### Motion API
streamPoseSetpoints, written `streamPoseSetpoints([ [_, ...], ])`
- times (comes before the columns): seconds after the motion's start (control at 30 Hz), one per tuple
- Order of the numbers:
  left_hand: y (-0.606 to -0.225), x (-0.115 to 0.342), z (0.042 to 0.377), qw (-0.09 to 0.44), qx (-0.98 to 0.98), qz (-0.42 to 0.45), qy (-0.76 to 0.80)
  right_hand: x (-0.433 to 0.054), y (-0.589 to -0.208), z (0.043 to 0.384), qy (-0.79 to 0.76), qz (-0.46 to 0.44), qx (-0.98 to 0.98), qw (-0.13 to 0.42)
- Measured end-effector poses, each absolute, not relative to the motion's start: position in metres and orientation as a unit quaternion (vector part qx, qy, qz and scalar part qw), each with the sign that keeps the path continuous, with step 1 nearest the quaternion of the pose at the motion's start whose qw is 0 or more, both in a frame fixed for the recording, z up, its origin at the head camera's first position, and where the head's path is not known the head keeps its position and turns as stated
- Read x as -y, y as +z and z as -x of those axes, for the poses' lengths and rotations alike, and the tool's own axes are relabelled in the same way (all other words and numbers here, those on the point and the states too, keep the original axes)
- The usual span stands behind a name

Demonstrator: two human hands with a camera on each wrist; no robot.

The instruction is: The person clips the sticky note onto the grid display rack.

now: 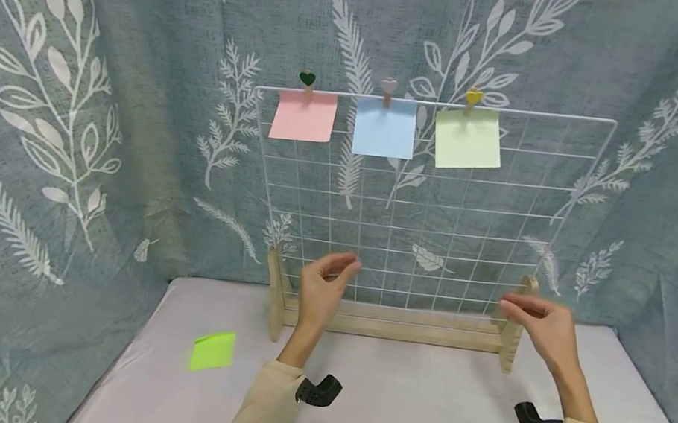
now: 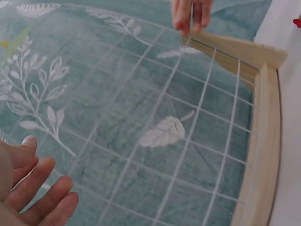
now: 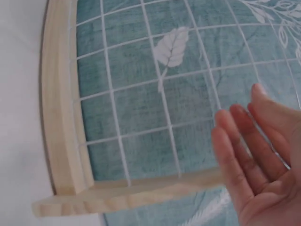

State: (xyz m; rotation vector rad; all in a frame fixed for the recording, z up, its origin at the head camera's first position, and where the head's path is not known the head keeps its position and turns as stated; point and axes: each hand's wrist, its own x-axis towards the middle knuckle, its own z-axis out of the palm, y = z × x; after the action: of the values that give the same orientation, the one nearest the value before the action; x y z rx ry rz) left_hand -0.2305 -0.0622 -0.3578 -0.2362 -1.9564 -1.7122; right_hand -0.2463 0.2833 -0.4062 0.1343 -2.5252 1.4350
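Observation:
A white wire grid panel (image 1: 447,215) stands upright in a pale wooden base (image 1: 400,328). Three paper notes hang from its top wire: a pink note (image 1: 304,117), a blue note (image 1: 385,129) and a pale green note (image 1: 469,140). Each has a small wooden clothespin with a heart on it, such as the yellow heart clothespin (image 1: 473,99). My left hand (image 1: 323,286) hovers before the grid's lower left part, fingers loosely bent and empty. Near the right foot of the base, my right hand (image 1: 542,327) is also empty, its fingers (image 3: 230,146) relaxed and slightly apart.
A bright yellow-green sticky note (image 1: 213,351) lies on the white tabletop (image 1: 406,412) at the left. A red heart piece (image 2: 297,22) shows at the edge of the left wrist view. Blue-green leaf-patterned curtain (image 1: 132,190) surrounds the table.

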Motion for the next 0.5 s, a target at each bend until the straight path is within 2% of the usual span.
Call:
streamPoseSetpoints([
  [0.1,-0.368,0.065,0.227,0.245,0.727,0.077,-0.637,-0.294,-0.414,0.238,0.478,-0.03,0.873,0.094],
  [0.3,-0.391,0.078,0.227,0.233,0.733,0.055,-0.636,-0.305,-0.43,0.231,0.459,-0.004,0.888,0.013],
  [0.5,-0.436,0.093,0.244,0.209,0.741,0.042,-0.637,-0.318,-0.445,0.218,0.412,0.019,0.911,-0.002],
])
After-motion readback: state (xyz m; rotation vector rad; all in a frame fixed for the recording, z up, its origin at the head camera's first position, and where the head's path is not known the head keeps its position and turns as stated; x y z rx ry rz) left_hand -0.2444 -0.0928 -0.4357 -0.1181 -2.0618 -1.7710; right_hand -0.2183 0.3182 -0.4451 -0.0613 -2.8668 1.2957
